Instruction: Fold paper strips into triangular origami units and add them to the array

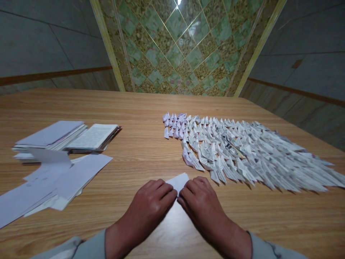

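Observation:
Between my two hands is a small folded piece of white paper (179, 181), held just above or on the table near its front. My left hand (152, 203) is closed on the paper's left side, thumb and fingertips together at its edge. On the other side my right hand (201, 199) pinches it too, and the thumbs nearly meet. Most of the paper is hidden behind the fingers. Beyond my right hand stand many folded paper boats (223, 144) in close rows, mostly printed paper, with a few plain pale ones (175, 124) at the left end.
On the left of the wooden table (134, 136) lie a stack of paper (54, 133) and a smaller stack of printed sheets (94, 136). Loose sheets (81, 176) are scattered in front of them. A tiled wall (175, 46) rises past the far edge.

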